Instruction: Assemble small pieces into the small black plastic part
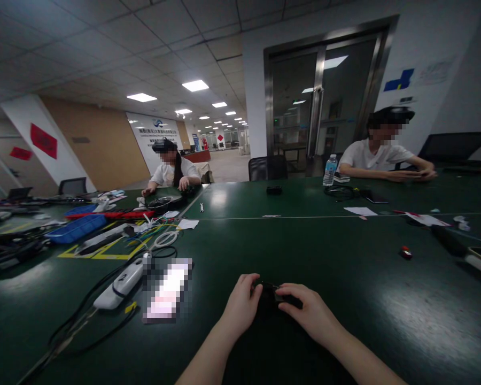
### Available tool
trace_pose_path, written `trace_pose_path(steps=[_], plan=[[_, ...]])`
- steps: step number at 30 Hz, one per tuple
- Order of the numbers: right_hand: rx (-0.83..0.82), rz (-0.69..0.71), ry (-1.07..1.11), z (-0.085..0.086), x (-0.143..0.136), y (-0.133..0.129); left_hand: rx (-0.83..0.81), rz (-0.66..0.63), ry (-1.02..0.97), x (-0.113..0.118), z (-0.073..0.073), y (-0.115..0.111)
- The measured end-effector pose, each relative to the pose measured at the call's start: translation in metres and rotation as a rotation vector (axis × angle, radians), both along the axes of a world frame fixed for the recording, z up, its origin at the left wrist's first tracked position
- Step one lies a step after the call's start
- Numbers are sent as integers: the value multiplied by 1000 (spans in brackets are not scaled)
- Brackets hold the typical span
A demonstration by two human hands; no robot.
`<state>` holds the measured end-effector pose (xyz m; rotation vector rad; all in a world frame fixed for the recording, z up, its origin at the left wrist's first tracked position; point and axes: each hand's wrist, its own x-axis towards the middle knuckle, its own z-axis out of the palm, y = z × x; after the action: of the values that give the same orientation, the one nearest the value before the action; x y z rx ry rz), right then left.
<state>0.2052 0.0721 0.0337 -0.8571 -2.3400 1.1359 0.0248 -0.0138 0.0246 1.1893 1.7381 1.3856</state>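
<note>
Head view: two bare hands over the dark green table (344,246), near edge, roughly in front of the wearer. Between them, low in the middle, a small dark thing (269,295), black on near-black, so its outline is mostly lost from where I'm standing. Left hand (243,299) at its left side, thumb and fingers bent inward; right hand (304,307) at its right side, index and thumb reaching in. Hands apart from each other, the thing in the gap. Fingertips look to be on it or right at it; can't tell how firmly, or whether either set is pinched down.

What could go wrong: with fingertips only, uneven pressure from the two sides could twist it or shoot it out; I'd judge that the main risk. A small part dropping off would be hard to spot, dark against dark. A wide sweep of the left arm might reach the bright phone-like screen (171,291) or the white power strip (120,284), but both sit well clear of the fingers.

Pointing: long axis seems to run left to right, hand to hand, roughly across the wearer's front. Low confidence; fingers cover the ends. Front versus back: can't tell.
</note>
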Motion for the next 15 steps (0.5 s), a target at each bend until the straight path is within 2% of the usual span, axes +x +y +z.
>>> trace_pose_path(steps=[2, 6, 9, 15], plan=[[14, 5, -17, -1, 0, 1, 49, -119, 104, -5, 2, -5], [17, -10, -56, -1, -2, 1, 20, -304, 197, -6, 9, -11], [24, -38, -72, -1, -2, 1, 21, -326, 195, -4, 12, -11], [10, -16, -57, 0, 0, 1, 11, -285, 72, 0, 13, -8]])
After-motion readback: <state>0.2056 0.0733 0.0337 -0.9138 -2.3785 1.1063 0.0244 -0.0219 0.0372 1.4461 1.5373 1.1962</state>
